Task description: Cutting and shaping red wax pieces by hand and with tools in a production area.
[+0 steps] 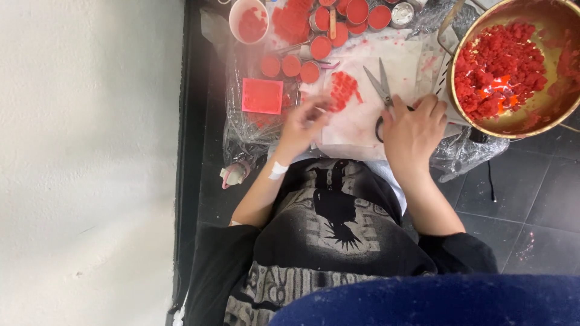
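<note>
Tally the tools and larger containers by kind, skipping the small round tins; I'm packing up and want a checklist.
Scissors: 1
Metal pan of red chunks: 1
White cup: 1
Pink square block: 1
Total: 4

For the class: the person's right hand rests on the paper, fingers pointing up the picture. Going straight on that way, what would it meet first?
Most likely the scissors: the right hand already covers their handles, and the blades lie just ahead, though slightly leftward.
</note>
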